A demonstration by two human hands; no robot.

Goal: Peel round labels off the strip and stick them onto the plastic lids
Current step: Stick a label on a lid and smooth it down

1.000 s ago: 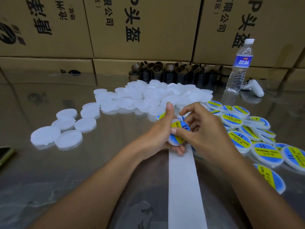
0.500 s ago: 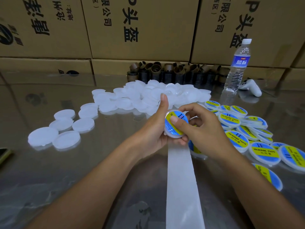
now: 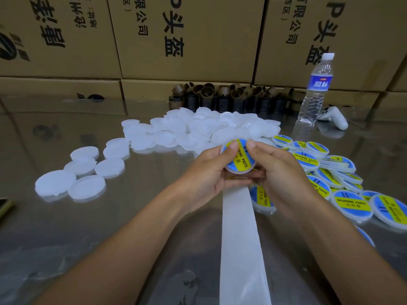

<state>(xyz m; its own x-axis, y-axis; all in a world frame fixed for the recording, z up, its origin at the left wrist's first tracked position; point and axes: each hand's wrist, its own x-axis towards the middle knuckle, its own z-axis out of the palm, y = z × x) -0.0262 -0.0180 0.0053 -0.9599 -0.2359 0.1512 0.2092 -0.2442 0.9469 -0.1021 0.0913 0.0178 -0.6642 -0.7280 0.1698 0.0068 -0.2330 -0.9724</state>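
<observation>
Shiny, reflective table under me, cardboard boxes walling off the back. My left hand and right hand both grip one labelled lid, thumbs pressing its face, just above the white strip running between my forearms. Plain lids heaped ahead, finished lids crowding my right wrist, a water bottle beyond. Widest stretch of table: my near left.

dim, warm, even light, its source out of sight. the glossy table mirrors the cardboard boxes and carries pale glare patches. the white lids are the brightest thing. shadows are faint. box edges bow toward the corners; the bottom edge looks soft.
</observation>
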